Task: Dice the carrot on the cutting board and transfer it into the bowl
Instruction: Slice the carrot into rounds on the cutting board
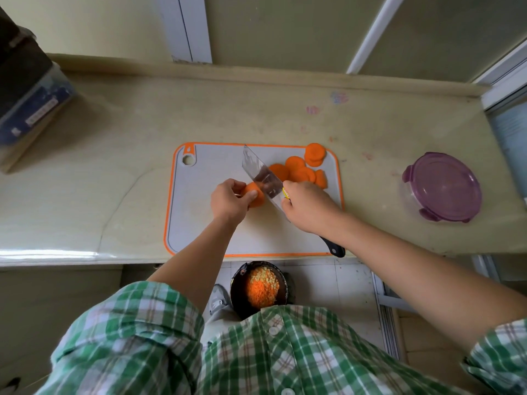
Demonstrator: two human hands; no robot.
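Pale yellow counter [114,132] runs across my view, with a white cutting board [205,223] edged in orange lying on it. I see the left hand [228,199] on the board with its fingers curled round a chunk of carrot [255,193]. The big knife [261,178] stands right beside that chunk, on its right side, and the blade touches it. The right hand [306,208] grips the knife where the blade meets the black handle, and the handle's end sticks out past the wrist. More round carrot slices [302,169] lie in a heap at the far right of the board, behind the right hand. Below the counter's near edge is a dark bowl [238,295] with tiny orange and yellow bits in it. A tub with a purple lid [442,186] sits well off to the right.
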